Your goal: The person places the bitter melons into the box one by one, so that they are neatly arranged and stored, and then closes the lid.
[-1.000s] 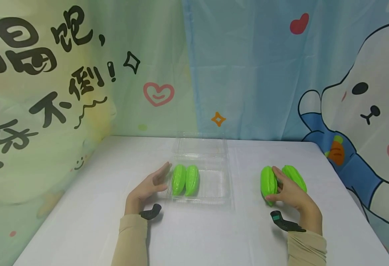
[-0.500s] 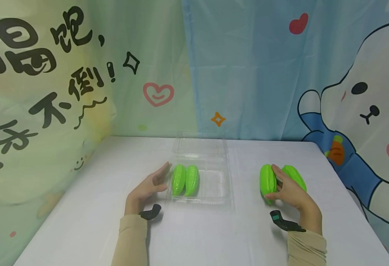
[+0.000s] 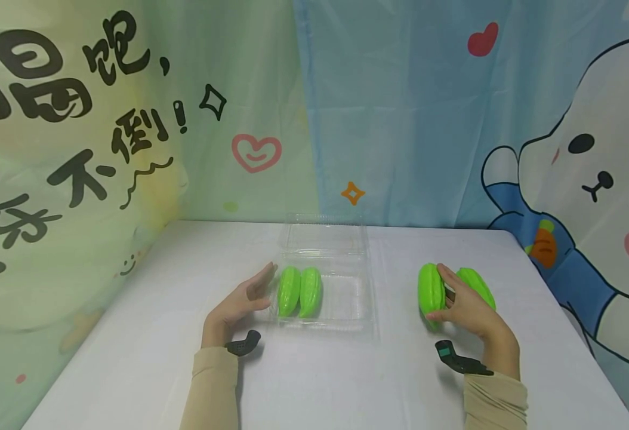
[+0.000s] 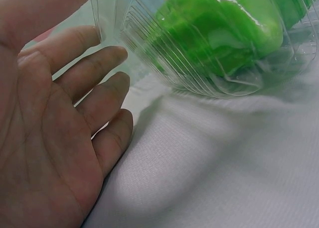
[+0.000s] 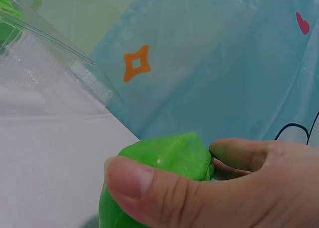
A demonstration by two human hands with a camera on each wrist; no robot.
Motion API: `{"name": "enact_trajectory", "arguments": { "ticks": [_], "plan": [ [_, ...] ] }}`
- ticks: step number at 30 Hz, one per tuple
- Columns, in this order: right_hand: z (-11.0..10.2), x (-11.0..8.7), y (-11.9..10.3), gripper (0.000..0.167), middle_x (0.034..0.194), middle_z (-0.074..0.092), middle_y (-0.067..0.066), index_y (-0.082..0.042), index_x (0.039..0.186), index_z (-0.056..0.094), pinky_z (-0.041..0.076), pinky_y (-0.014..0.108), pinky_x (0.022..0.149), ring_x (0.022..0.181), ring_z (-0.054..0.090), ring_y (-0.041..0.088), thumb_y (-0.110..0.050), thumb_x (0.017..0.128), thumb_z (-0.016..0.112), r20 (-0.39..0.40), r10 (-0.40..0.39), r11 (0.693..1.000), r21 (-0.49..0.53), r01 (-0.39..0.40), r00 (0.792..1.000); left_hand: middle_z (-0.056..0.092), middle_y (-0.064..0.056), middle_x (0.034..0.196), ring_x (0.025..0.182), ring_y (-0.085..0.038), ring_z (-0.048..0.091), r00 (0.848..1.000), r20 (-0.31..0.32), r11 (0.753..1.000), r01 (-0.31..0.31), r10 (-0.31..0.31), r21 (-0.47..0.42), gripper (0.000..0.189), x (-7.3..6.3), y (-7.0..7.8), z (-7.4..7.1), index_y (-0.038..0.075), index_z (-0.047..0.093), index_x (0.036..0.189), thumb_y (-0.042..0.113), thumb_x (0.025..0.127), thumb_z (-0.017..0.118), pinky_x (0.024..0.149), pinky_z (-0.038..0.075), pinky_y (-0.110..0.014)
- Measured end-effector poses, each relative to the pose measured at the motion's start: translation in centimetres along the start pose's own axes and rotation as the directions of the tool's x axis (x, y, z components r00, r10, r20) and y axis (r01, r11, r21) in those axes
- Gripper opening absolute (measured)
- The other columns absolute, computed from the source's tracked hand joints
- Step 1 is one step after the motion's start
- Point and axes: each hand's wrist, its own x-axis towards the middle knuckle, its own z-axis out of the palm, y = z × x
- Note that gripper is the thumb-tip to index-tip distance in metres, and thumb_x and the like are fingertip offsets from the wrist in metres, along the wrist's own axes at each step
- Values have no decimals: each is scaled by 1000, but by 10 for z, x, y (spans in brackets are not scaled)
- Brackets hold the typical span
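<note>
A green, ribbed star fruit (image 3: 431, 292) is gripped by my right hand (image 3: 467, 307) between the thumb and fingers, over the right part of the table. In the right wrist view, the thumb lies across this star fruit (image 5: 164, 156). Another star fruit (image 3: 477, 286) is just to the right, partly behind the hand. My left hand (image 3: 244, 298) is at the left side of a clear plastic box (image 3: 347, 298), fingers extended and thumb apart. Two star fruit, a left one (image 3: 289, 291) and a right one (image 3: 310, 292), lie side by side in the box's left half.
The box's clear lid (image 3: 325, 237) stands open toward the back. A white cloth covers the table (image 3: 347, 382). Behind its far edge hangs a printed curtain (image 3: 400, 119).
My right hand has shifted the gripped star fruit slightly up and to the left, away from the other star fruit. The left hand and the box stay in place.
</note>
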Motion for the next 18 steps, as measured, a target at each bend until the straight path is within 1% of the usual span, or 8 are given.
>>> {"name": "enact_trajectory", "arguments": {
  "ticks": [4, 8, 15, 18],
  "plan": [
    [0, 0, -3, 119, 159, -4, 20, -3, 152, -3, 33, 46, 106, 139, 22, 48, -20, 71, 83, -1, 8, 1000, -14, -8, 1000, 13, -2, 161, 148, -22, 9, 1000, 3, 1000, -2, 2, 2, 86, 0, -2, -1, 17, 15, 153, 9, 86, 68, 120, 9, -39],
    [1, 1, -10, 119, 159, -3, 20, -4, 152, -2, 34, 47, 107, 140, 22, 47, -22, 71, 83, -6, 13, 999, -35, -13, 1000, 13, -1, 161, 148, -21, 9, 1000, 5, 1000, -5, 5, -2, 86, 1, -4, -1, 17, 15, 153, 9, 86, 68, 120, 10, -36],
    [5, 5, -16, 117, 160, -1, 18, -5, 152, -1, 34, 47, 108, 140, 24, 45, -21, 72, 83, -15, -3, 998, -61, 2, 1000, 12, -5, 161, 148, -26, 8, 999, 17, 1000, -28, 28, 5, 85, 0, -3, -1, 15, 14, 153, 7, 87, 66, 120, 10, -36],
    [6, 6, -19, 117, 160, -1, 18, -6, 153, 0, 36, 47, 107, 139, 26, 46, -23, 71, 83, -22, -7, 997, -72, 5, 1000, 12, -5, 161, 148, -26, 8, 999, 17, 1000, -28, 28, 9, 84, 0, -2, -1, 15, 14, 153, 7, 87, 66, 120, 12, -33]
  ]
}}
